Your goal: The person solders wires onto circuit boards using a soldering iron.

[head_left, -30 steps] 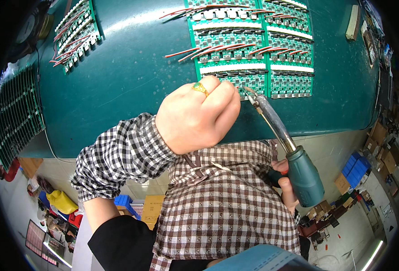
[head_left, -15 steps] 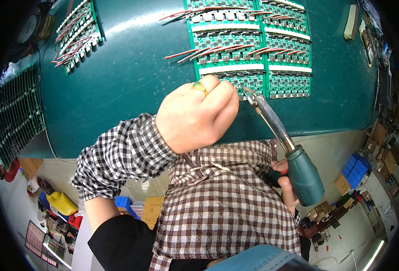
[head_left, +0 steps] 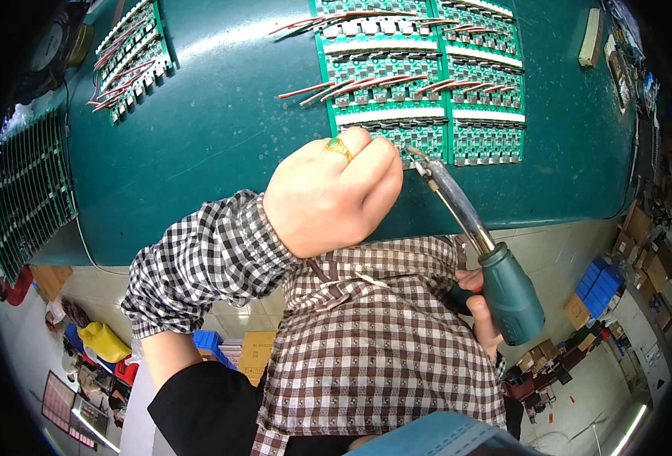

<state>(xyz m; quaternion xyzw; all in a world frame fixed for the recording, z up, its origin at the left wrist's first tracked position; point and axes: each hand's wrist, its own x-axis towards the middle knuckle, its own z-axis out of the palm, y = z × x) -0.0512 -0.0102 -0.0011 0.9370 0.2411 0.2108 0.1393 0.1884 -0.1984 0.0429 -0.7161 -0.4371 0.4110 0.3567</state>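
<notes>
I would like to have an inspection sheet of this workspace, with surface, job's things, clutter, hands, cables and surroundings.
Surface: green table, showing small pale marks.
Job's things: circuit boards in two columns side by side, with wires lying across, some red; the tip of the soldering iron is at the near end of the left column, contact unclear.
Clutter: pale block at the far right; more boards at the far left.
Hands: left hand bent over the left column's near end, grip hidden; right hand holding the iron's green handle.
Cables: thin cable near the left table edge; iron's cord, nothing seen.
Surroundings: cardboard box and blue bins.
</notes>
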